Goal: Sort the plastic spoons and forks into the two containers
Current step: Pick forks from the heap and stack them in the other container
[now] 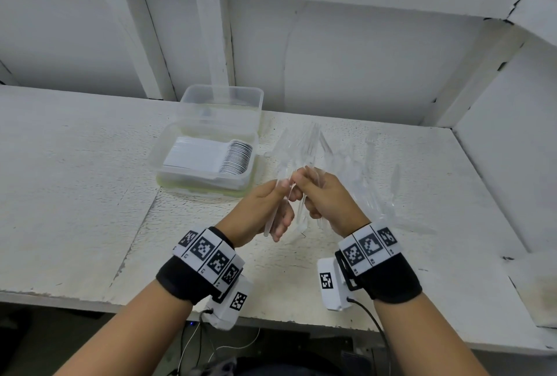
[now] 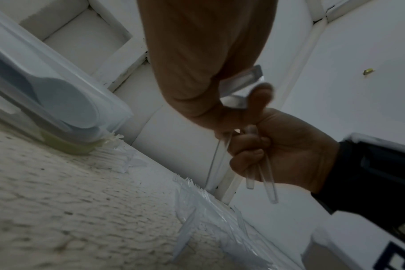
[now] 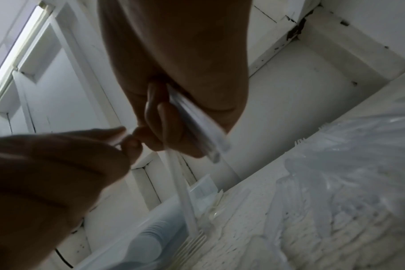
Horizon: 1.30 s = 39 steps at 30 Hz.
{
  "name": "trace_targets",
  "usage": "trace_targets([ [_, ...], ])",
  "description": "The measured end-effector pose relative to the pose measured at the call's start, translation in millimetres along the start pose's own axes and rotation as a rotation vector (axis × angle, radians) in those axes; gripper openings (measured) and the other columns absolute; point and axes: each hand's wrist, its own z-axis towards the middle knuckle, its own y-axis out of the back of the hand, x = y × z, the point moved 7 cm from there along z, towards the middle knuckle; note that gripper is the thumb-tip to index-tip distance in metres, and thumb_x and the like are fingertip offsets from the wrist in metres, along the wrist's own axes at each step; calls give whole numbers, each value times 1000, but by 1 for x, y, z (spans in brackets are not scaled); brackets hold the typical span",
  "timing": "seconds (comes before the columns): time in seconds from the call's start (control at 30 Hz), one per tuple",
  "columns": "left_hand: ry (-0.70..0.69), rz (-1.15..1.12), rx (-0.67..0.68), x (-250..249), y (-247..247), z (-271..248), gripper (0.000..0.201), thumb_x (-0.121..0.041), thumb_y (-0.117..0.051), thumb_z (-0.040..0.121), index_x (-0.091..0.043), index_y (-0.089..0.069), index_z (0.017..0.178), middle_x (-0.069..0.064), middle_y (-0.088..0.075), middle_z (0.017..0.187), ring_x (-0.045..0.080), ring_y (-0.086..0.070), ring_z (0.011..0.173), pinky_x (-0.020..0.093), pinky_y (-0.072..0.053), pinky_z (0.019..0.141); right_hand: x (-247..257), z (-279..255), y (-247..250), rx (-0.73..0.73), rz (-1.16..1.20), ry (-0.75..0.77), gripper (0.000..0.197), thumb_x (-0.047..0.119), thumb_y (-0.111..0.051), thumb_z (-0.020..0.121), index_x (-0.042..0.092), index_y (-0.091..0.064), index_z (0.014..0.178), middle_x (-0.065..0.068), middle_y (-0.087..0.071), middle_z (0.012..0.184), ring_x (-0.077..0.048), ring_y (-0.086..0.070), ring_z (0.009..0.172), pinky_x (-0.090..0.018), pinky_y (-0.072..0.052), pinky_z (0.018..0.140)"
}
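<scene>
Both hands meet above the middle of the table. My right hand (image 1: pixel 304 185) grips a bundle of clear plastic forks (image 1: pixel 304 146) that fans up and away; their handles (image 2: pixel 269 186) stick out below its fist. My left hand (image 1: pixel 284 191) pinches one clear fork (image 1: pixel 271 215) by the handle, close against the right fingers. In the right wrist view a fork (image 3: pixel 187 210) hangs tines-down. The near clear container (image 1: pixel 156 161) holds a neat row of white spoons (image 1: pixel 229 155). Behind it stands a second clear container (image 1: pixel 187 101) whose contents I cannot make out.
A loose pile of clear forks (image 1: pixel 361 170) lies on the white table (image 1: pixel 75 179) to the right of my hands, spreading toward the right wall. White panelled walls close the back and right side. Cables hang below the table's front edge (image 1: pixel 271 324).
</scene>
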Motion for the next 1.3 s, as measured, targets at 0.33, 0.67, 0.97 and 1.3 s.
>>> trace_targets([
  [0.33, 70, -6, -34, 7, 1, 4, 31, -35, -49, 92, -9, -47, 74, -4, -37, 36, 8, -29, 26, 12, -23, 32, 1, -1, 6, -48, 24, 3, 14, 29, -50, 95, 17, -43, 93, 6, -56, 57, -4, -30, 37, -16, -25, 36],
  [0.67, 47, 6, -233, 12, 2, 6, 34, -41, -37, 98, -14, -57, 92, -13, -33, 45, 5, -24, 39, 18, -20, 39, -13, -4, 19, -375, 152, 29, 22, 28, -59, 91, 15, -49, 77, 1, -54, 64, 0, -34, 35, -16, -30, 39],
  [0.97, 14, 47, -366, 14, 1, 8, 38, -36, -36, 100, -11, -50, 76, -3, -44, 58, 10, -40, 47, 21, -36, 45, -11, -9, 26, -598, 162, 109, 16, 19, -67, 85, 26, -55, 77, 1, -61, 74, -6, -56, 66, -21, -45, 63],
  [1.3, 70, -100, -296, 18, -5, 6, 32, -28, -30, 103, -5, -48, 89, 9, -62, 72, 11, -63, 51, 23, -52, 53, -10, -3, 12, -613, 60, 93, 7, 14, -66, 85, 17, -64, 78, 6, -64, 84, -2, -59, 83, 4, -38, 67],
])
